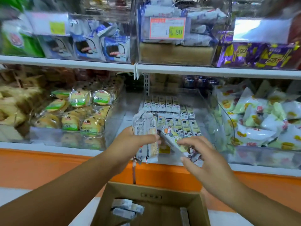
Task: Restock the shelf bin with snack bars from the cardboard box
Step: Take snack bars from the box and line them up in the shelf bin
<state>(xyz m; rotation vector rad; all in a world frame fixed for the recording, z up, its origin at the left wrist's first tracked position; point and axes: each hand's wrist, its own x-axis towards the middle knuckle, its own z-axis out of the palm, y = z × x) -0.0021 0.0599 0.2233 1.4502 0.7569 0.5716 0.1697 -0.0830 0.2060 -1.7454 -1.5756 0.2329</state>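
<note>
My left hand grips a small stack of white-wrapped snack bars, held upright in front of the clear shelf bin. My right hand pinches one more snack bar with a cartoon print, tilted between both hands. Inside the bin, rows of the same bars stand packed toward the back and right, with bare floor on the bin's left side. Below my arms sits the open cardboard box, holding a few loose bars at its left.
Neighbouring clear bins hold round cakes in green wrappers on the left and white-and-yellow packets on the right. The upper shelf carries more bins, one with a price tag. An orange base panel runs under the lower shelf.
</note>
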